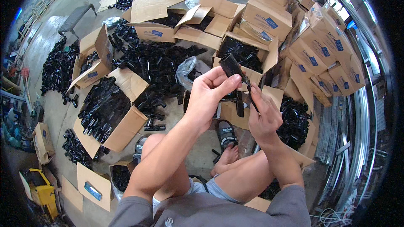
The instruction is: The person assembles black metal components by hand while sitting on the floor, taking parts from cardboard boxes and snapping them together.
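In front of my chest my left hand [208, 92] grips a glossy black tubular plastic part [229, 64], thumb pressed along its side. Close beside it, my right hand [265, 113] pinches a thin dark strip-like piece [253, 101] that slants down from the tubular part. Whether the two pieces are joined cannot be made out. Below the hands stands a partly hidden open carton [235, 115]. A clear plastic bag [185, 70] with black parts lies just beyond my left hand. To the right of my right hand, another carton holds many black parts [293, 122].
A large heap of black parts [147, 65] covers the floor ahead. Open cartons stand around it, including a filled one [126, 132] at left. Closed boxes [269, 14] are stacked at far right, beside long metal profiles [364, 143]. A phone [93, 190] lies on cardboard at lower left.
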Motion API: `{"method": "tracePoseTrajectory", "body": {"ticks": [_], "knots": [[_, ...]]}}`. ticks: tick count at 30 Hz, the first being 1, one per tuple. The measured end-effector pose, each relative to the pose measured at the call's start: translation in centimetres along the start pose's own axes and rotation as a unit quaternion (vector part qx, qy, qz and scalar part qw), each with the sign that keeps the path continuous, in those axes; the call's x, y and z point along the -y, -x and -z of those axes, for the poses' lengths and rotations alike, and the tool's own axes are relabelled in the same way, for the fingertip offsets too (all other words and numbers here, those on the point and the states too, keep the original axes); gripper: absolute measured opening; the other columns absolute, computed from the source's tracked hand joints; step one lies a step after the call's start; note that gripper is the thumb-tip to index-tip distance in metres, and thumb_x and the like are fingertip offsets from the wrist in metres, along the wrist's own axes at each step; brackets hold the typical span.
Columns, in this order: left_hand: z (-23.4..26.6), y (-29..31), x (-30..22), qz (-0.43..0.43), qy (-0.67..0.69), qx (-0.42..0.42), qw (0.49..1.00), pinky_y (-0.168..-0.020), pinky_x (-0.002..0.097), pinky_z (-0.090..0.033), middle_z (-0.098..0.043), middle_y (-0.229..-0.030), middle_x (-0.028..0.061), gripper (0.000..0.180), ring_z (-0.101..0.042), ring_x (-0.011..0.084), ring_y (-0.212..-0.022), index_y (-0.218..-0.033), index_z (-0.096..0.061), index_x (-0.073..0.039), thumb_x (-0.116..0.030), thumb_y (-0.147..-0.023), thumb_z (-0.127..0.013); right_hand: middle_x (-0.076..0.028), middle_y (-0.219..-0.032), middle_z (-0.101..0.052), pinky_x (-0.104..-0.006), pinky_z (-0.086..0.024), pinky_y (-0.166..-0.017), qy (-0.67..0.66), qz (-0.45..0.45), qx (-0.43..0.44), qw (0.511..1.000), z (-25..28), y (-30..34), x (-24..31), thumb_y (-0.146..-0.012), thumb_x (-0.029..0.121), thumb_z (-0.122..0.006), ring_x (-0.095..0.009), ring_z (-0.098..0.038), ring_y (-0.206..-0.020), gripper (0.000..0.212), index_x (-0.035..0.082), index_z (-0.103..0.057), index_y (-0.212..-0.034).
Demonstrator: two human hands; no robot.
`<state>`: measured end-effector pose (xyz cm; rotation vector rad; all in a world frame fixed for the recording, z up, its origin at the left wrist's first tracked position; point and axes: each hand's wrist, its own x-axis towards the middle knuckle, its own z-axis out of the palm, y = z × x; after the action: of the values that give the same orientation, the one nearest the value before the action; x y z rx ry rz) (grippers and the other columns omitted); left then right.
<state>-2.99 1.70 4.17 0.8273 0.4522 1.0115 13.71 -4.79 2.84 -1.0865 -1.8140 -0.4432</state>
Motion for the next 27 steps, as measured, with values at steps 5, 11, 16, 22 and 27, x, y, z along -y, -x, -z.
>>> {"method": "tracePoseTrajectory", "body": {"ticks": [5,11,16,22,27], "knots": [[0.1,-0.1,0.2,-0.019,-0.007,-0.011,1.000,-0.089,0.0280,-0.050,-0.073,-0.108,0.0051,0.029,-0.065,0.0100,-0.092,-0.121,-0.067,-0.001,-0.015,-0.095,-0.068,-0.018,-0.109,-0.073,-0.0376,-0.062,-0.078,-0.033,0.004,-0.011,0.999,-0.4,0.0,-0.2,-0.081,-0.014,-0.069,-0.032,-0.074,-0.094,0.038,-0.001,-0.067,-0.117],[1.6,-0.7,-1.0,-0.092,-0.131,-0.074,0.984,-0.076,0.0228,-0.047,-0.073,-0.097,0.0043,0.022,-0.061,0.0064,-0.081,-0.111,-0.072,0.000,-0.015,-0.096,-0.067,-0.017,-0.120,-0.069,-0.0373,-0.057,-0.090,-0.117,-0.154,0.108,0.975,-1.1,1.8,-0.8,-0.081,-0.009,-0.073,-0.030,-0.069,-0.106,0.048,0.000,-0.060,-0.126],[4.5,-1.3,-3.5,-0.182,-0.217,-0.157,0.946,-0.070,0.0194,-0.047,-0.072,-0.092,0.0018,0.020,-0.060,0.0033,-0.080,-0.108,-0.071,0.005,-0.007,-0.092,-0.073,-0.020,-0.109,-0.072,-0.0372,-0.054,-0.087,-0.178,-0.390,0.252,0.867,-7.9,6.5,-6.2,-0.095,0.015,-0.061,-0.028,-0.071,-0.101,0.029,0.001,-0.063,-0.121],[5.6,-1.7,-3.5,-0.208,-0.287,-0.174,0.919,-0.066,0.0208,-0.048,-0.073,-0.085,0.0005,0.019,-0.059,0.0024,-0.074,-0.105,-0.073,0.002,-0.007,-0.088,-0.075,-0.016,-0.107,-0.073,-0.0462,-0.054,-0.090,-0.056,-0.263,0.603,0.751,-20.7,18.1,-9.8,-0.088,0.020,-0.068,-0.035,-0.068,-0.103,0.023,0.012,-0.073,-0.109],[6.0,-1.6,-4.0,-0.202,-0.329,-0.174,0.906,-0.073,0.0217,-0.049,-0.073,-0.093,0.0020,0.022,-0.062,0.0057,-0.081,-0.108,-0.073,0.003,-0.009,-0.090,-0.074,-0.014,-0.115,-0.071,-0.0464,-0.053,-0.094,-0.071,-0.404,0.551,0.726,-29.9,22.2,-5.3,-0.085,0.020,-0.075,-0.034,-0.067,-0.110,0.026,0.014,-0.073,-0.110]]}}
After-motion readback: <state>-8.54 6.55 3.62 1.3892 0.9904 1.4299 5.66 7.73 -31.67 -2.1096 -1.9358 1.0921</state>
